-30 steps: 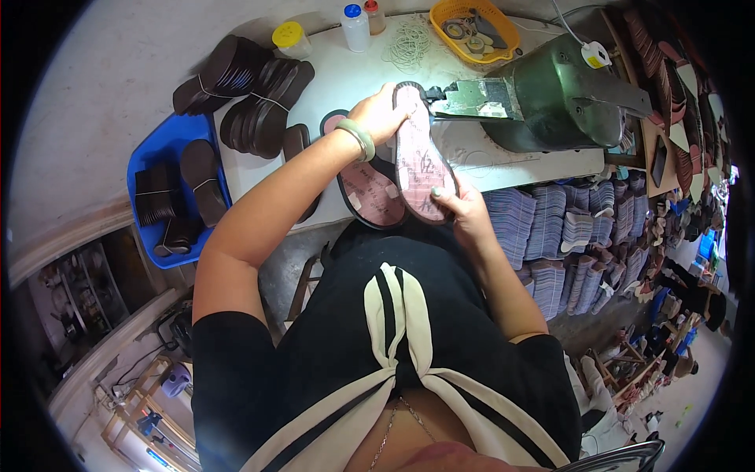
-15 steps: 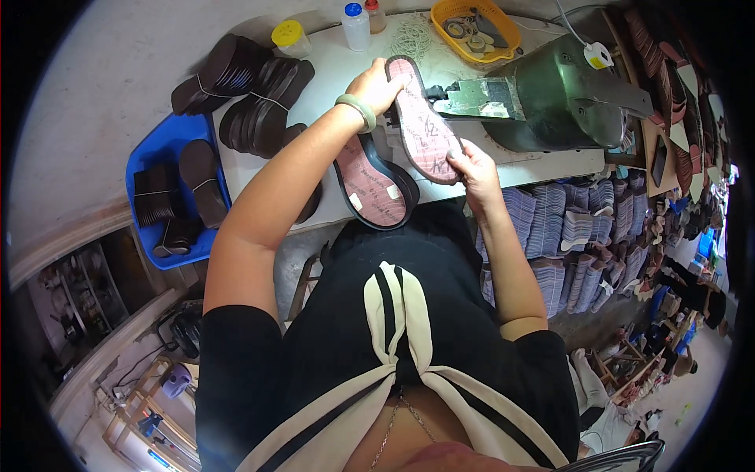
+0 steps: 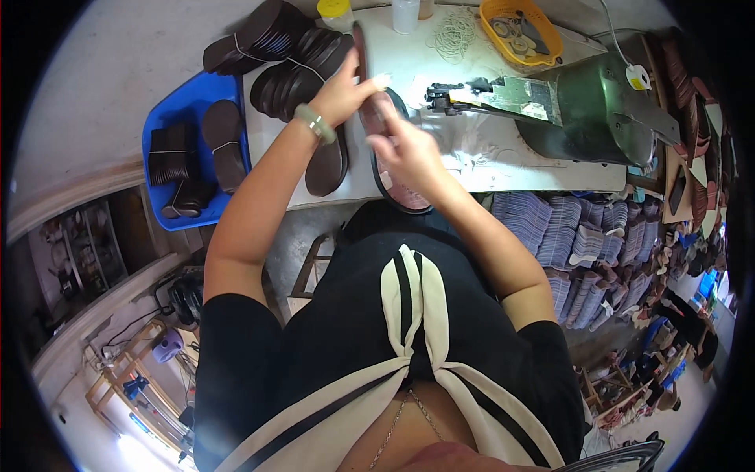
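Both hands higher up the counter (image 3: 503, 169) than half a second ago. Left hand (image 3: 344, 93) now pinching the pink-lined sole (image 3: 360, 49) on edge, no longer flat-faced to view. Right hand (image 3: 409, 149) beside it, fingers curled over the stacked soles (image 3: 397, 185) at the counter edge, grip closure impossible to tell. Sewing machine (image 3: 582, 106) unmoved at right.

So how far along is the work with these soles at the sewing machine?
Done, it seems: bundles of dark soles are stacked on the table's left and in the blue tray. In hand: the left hand holds one sole on edge, the right hand beside it, another sole beneath, before the sewing machine. Left: many pale pieces are stacked below the table, apparently waiting.
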Demonstrator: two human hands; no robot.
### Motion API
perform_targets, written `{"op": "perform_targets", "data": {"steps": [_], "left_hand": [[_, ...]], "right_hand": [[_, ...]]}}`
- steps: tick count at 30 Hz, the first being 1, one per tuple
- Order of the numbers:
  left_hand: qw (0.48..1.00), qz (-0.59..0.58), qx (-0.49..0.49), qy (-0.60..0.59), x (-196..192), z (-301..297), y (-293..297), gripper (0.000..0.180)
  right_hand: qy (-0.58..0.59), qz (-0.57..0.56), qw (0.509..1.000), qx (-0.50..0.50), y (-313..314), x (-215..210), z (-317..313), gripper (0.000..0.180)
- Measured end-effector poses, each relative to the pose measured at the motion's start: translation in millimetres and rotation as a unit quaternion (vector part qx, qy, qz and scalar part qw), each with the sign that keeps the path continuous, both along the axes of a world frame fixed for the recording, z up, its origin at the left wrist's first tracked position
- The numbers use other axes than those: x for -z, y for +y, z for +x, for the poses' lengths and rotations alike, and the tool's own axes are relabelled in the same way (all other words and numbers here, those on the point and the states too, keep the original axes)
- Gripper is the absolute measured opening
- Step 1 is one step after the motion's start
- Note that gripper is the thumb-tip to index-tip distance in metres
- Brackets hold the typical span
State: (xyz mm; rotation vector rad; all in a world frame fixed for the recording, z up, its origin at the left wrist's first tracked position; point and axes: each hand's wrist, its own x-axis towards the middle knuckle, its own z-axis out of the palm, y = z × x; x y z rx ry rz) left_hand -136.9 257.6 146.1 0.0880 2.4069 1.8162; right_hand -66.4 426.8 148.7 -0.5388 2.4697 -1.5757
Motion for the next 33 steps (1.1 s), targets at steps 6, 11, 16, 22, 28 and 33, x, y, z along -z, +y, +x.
{"op": "perform_targets", "data": {"steps": [6, 11, 16, 22, 28, 33], "left_hand": [[0.986, 0.039, -0.091, -0.132, 81, 73, -101, 0.034], [0.847, -0.477, -0.208, 0.111, 130, 108, -92, 0.046], [0.946, 0.181, -0.237, -0.127, 77, 113, -17, 0.049], [0.856, 0.433, 0.022, -0.280, -4, 106, 27, 0.029], [0.918, 0.292, 0.047, -0.264, 15, 88, 56, 0.024], [0.854, 0.444, -0.047, -0.267, 22, 66, 79, 0.026]], "right_hand": [[0.207, 0.128, 0.955, -0.170, -2, 9, 28, 0.064], [0.201, 0.223, 0.935, -0.187, 24, 34, 43, 0.068], [0.238, 0.172, 0.943, -0.158, 28, 30, 36, 0.076], [-0.055, -0.036, 0.998, 0.008, 47, -14, 5, 0.083], [-0.232, 0.017, 0.972, -0.021, 64, -5, 2, 0.040], [0.203, 0.211, 0.952, 0.092, 61, 15, 9, 0.047]]}}
